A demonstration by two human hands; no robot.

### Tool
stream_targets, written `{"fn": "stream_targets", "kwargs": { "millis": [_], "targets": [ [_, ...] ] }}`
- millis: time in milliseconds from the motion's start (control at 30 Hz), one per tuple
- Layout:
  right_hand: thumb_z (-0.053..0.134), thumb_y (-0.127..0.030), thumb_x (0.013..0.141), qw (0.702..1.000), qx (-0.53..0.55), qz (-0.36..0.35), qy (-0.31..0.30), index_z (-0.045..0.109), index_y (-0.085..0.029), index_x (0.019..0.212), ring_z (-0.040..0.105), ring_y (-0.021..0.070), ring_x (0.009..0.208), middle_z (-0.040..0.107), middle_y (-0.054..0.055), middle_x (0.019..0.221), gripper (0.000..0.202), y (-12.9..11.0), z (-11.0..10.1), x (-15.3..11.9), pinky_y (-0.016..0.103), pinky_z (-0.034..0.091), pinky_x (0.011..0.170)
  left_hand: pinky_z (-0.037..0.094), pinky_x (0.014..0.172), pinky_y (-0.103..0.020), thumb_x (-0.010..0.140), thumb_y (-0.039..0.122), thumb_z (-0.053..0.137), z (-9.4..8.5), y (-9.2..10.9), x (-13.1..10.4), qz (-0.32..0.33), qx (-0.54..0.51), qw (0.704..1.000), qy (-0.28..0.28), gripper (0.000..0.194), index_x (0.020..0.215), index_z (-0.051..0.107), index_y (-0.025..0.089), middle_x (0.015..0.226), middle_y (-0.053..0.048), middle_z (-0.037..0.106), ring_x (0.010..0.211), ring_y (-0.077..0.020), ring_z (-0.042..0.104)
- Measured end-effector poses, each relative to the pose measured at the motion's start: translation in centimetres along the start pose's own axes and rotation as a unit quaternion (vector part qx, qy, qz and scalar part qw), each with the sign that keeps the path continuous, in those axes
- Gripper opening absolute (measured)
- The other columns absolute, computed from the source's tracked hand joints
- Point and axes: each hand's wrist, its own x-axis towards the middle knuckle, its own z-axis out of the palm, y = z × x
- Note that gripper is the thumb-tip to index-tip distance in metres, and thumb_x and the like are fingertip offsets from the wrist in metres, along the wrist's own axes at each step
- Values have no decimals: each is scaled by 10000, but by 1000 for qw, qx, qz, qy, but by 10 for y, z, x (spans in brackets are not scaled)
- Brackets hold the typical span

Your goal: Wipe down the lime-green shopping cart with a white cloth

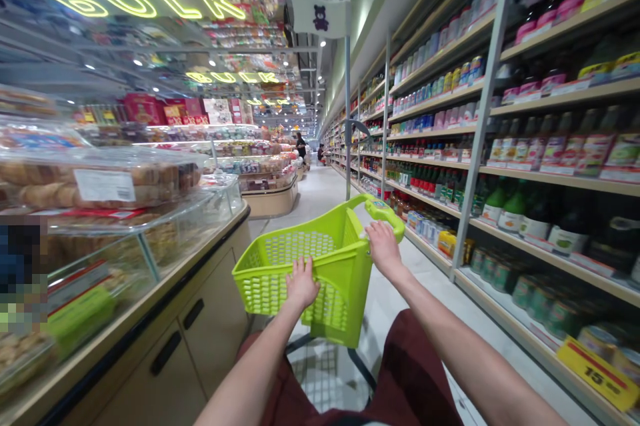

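Observation:
A lime-green plastic shopping cart [345, 293] with a perforated basket stands right in front of me, turned sideways across the aisle. My left hand [301, 284] lies against the basket's near side, fingers spread and fingertips at the rim. At the handle end, my right hand [384, 247] is closed on the upper corner of the cart, by the green handle [393, 218]; part of its grip is hidden. Dark legs of the cart frame show beneath the basket, between my knees.
Display counters with glass edges [195, 213] and packaged baked goods [100, 176] line the left. Shelves of bottles and cans [540, 213] run along the right. A pole with a bear flag [320, 16] rises behind the cart. Two people [301, 146] are far down the tiled aisle [320, 179].

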Motion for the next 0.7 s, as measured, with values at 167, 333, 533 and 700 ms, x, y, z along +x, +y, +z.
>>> {"fn": "stream_targets", "kwargs": {
  "millis": [167,333,533,700],
  "targets": [
    [409,-68,823,991,46,-107,-70,585,-150,1074,397,219,1190,534,114,1208,316,-63,24,-7,396,265,1015,190,1016,-556,708,258,493,-1,-3,-2,14,24,1000,11,742,1374,169,212,1472,-74,108,1341,-252,96],
    [413,-77,826,989,57,-111,-76,572,-168,1099,411,216,1183,534,98,1213,329,-59,16,-3,393,281,1010,214,1010,-546,712,243,494,-4,-4,-5,9,26,1000,9,737,1373,169,218,1472,-75,105,1340,-247,110],
    [388,-53,795,997,41,-47,-55,553,-142,1137,363,236,1224,502,122,1249,390,-51,12,-8,424,238,1028,139,1032,-546,698,222,500,0,4,-8,-13,21,999,37,718,1358,222,171,1456,-131,154,1335,-264,130],
    [453,-74,669,990,104,-65,-74,409,-95,1279,257,248,1284,402,117,1342,612,-71,8,-17,413,155,1070,129,1059,-490,681,171,470,-10,19,-10,50,-42,994,91,713,1353,235,136,1454,-117,174,1335,-234,144]
  ]
}}
